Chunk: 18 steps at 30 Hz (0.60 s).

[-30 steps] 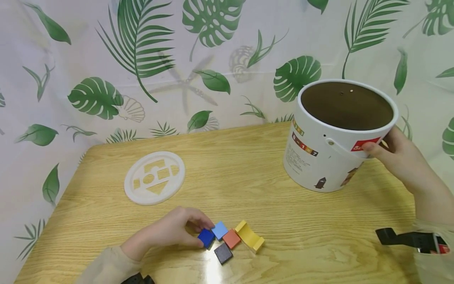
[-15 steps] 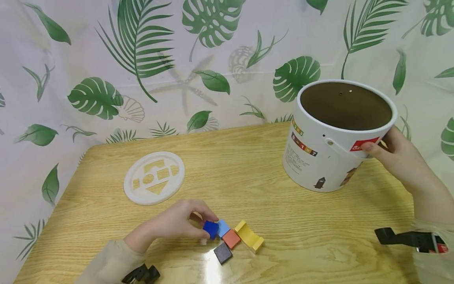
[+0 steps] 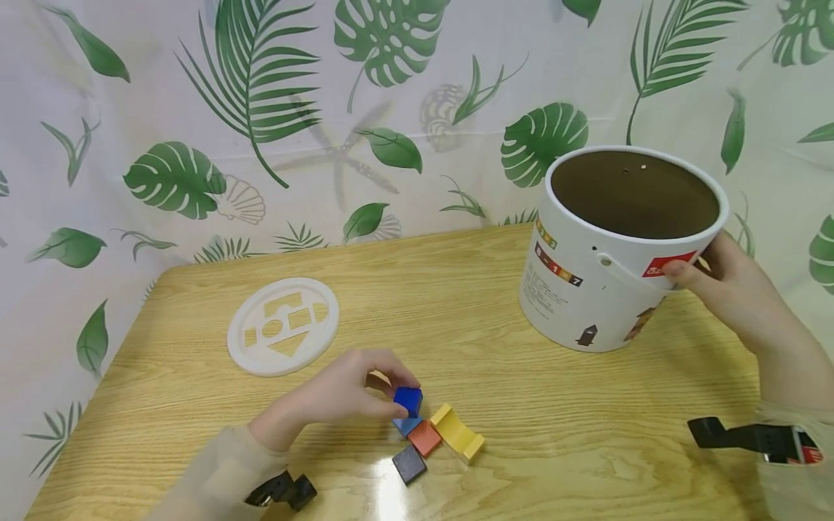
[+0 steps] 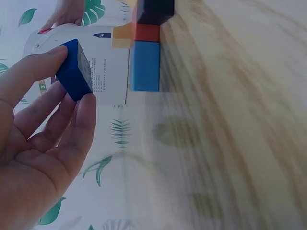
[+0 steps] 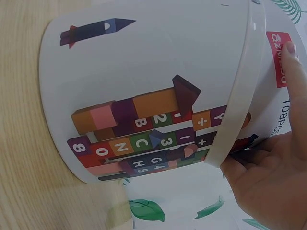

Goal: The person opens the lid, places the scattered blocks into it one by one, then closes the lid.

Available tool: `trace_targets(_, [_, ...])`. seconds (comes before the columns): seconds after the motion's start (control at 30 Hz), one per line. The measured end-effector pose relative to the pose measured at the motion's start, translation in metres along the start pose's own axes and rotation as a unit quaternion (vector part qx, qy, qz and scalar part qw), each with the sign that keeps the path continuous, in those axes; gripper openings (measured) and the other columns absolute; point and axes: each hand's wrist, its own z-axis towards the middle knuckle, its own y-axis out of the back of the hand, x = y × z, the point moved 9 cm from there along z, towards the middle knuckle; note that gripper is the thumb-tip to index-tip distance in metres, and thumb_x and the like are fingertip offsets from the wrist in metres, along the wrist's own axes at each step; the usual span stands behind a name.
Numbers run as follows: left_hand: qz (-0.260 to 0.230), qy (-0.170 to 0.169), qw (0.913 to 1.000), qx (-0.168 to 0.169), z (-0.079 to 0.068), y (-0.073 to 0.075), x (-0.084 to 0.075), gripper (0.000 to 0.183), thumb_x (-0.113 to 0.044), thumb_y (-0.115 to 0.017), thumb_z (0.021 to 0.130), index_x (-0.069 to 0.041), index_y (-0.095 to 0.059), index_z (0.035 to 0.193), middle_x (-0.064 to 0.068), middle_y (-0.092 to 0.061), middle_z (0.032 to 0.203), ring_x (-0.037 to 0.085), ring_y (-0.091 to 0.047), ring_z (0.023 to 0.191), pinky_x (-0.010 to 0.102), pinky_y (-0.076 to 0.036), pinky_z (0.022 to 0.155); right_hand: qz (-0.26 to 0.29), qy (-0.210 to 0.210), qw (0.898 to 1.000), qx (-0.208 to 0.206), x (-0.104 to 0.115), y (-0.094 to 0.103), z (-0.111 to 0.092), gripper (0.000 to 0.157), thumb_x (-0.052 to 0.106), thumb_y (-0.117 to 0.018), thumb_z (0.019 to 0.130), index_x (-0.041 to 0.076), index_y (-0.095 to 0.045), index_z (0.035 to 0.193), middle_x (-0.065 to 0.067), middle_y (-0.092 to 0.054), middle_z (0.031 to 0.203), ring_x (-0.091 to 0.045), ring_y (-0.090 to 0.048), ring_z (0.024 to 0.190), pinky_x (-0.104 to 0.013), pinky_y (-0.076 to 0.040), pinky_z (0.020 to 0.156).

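My left hand pinches a dark blue block between thumb and fingers, lifted off the table. In the head view it overlaps a light blue block; the left wrist view shows a gap between that light blue block and the dark blue one. A red block, a black block and a yellow block with a curved hollow lie beside it. My right hand grips the rim side of a white bucket, thumb outside over the red label.
The wooden table carries a white oval plate with cut-out shapes at its left. A leaf-patterned cloth hangs behind the table. The bucket's pale handle strap hangs down its side.
My left hand has lifted the dark blue block from the table and carried it right and away from me, over the light blue block. My right hand and the bucket stay put.
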Motion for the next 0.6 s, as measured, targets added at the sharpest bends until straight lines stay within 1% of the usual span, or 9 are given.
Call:
trace_targets(0.07, [-0.001,-0.004,1.0,-0.006,0.004,0.001,-0.004,0.027,-0.004,-0.077,0.08,-0.006,-0.07,0.106,0.002,-0.064,0.105,0.016,-0.062,0.095,0.032,-0.055,0.082,-0.001,0.001,1.0,-0.001,0.0,0.0,0.0,0.069,0.011,-0.056,0.097,0.021,-0.019,0.153,-0.007,-0.03,0.147,-0.005,-0.027,0.132,-0.024,-0.018,0.113])
trace_targets(0.13, [0.001,-0.009,0.9999,-0.012,0.008,0.002,-0.007,0.028,-0.005,-0.077,0.08,-0.007,-0.07,0.106,0.001,-0.064,0.105,0.016,-0.062,0.095,0.031,-0.055,0.082,0.0,0.002,1.0,-0.001,0.001,0.0,0.001,0.069,0.011,-0.056,0.097,0.022,-0.019,0.153,-0.006,-0.031,0.147,-0.005,-0.027,0.132,-0.023,-0.018,0.112])
trace_targets(0.2, [0.003,-0.016,0.9997,-0.018,0.012,0.002,-0.011,0.028,-0.006,-0.077,0.08,-0.007,-0.07,0.106,0.001,-0.064,0.104,0.016,-0.062,0.094,0.031,-0.055,0.081,0.002,0.004,1.0,0.0,0.001,0.0,0.001,0.069,0.011,-0.056,0.097,0.023,-0.019,0.153,-0.007,-0.03,0.148,-0.006,-0.026,0.132,-0.03,-0.015,0.115])
trace_targets(0.27, [0.008,-0.025,0.9993,-0.025,0.017,0.003,-0.016,0.028,-0.006,-0.078,0.08,-0.006,-0.069,0.106,0.002,-0.065,0.103,0.015,-0.062,0.093,0.031,-0.055,0.081,0.002,0.006,1.0,0.001,0.002,0.0,0.002,0.069,0.011,-0.056,0.097,0.023,-0.018,0.153,-0.008,-0.029,0.149,-0.007,-0.025,0.133,-0.031,-0.015,0.115])
trace_targets(0.4, [0.02,-0.052,0.9978,-0.035,0.027,0.006,-0.031,0.028,-0.006,-0.078,0.079,-0.004,-0.069,0.106,0.004,-0.065,0.101,0.015,-0.062,0.09,0.031,-0.054,0.081,0.0,0.011,1.0,0.004,0.002,-0.001,0.002,0.069,0.011,-0.056,0.097,0.025,-0.019,0.153,-0.009,-0.028,0.151,-0.009,-0.025,0.134,-0.027,-0.017,0.114])
trace_targets(0.43, [0.025,-0.058,0.9973,-0.037,0.03,0.007,-0.036,0.029,-0.007,-0.078,0.079,-0.003,-0.069,0.106,0.005,-0.065,0.101,0.015,-0.062,0.089,0.03,-0.054,0.081,0.0,0.012,1.0,0.005,0.002,-0.001,0.002,0.069,0.011,-0.056,0.097,0.025,-0.019,0.153,-0.009,-0.028,0.151,-0.009,-0.025,0.134,-0.024,-0.018,0.113])
trace_targets(0.5, [0.031,-0.072,0.9962,-0.039,0.036,0.008,-0.044,0.029,-0.007,-0.078,0.08,-0.003,-0.069,0.107,0.005,-0.065,0.102,0.014,-0.061,0.089,0.03,-0.054,0.081,0.001,0.012,1.0,0.005,0.001,-0.001,0.002,0.069,0.011,-0.056,0.097,0.025,-0.019,0.153,-0.009,-0.028,0.151,-0.008,-0.025,0.134,-0.024,-0.019,0.112])
trace_targets(0.53, [0.034,-0.079,0.9955,-0.041,0.039,0.008,-0.048,0.029,-0.007,-0.078,0.08,-0.002,-0.069,0.107,0.005,-0.065,0.102,0.014,-0.061,0.09,0.029,-0.054,0.081,0.001,0.011,1.0,0.005,0.001,-0.001,0.001,0.069,0.011,-0.056,0.097,0.025,-0.018,0.153,-0.009,-0.027,0.152,-0.008,-0.025,0.134,-0.027,-0.018,0.113])
trace_targets(0.6, [0.04,-0.094,0.9938,-0.044,0.045,0.009,-0.056,0.029,-0.006,-0.077,0.08,-0.001,-0.069,0.108,0.006,-0.066,0.102,0.013,-0.061,0.089,0.029,-0.054,0.081,-0.002,0.01,1.0,0.005,0.001,-0.001,0.001,0.069,0.011,-0.056,0.097,0.026,-0.018,0.153,-0.009,-0.027,0.152,-0.008,-0.025,0.134,-0.022,-0.019,0.112])
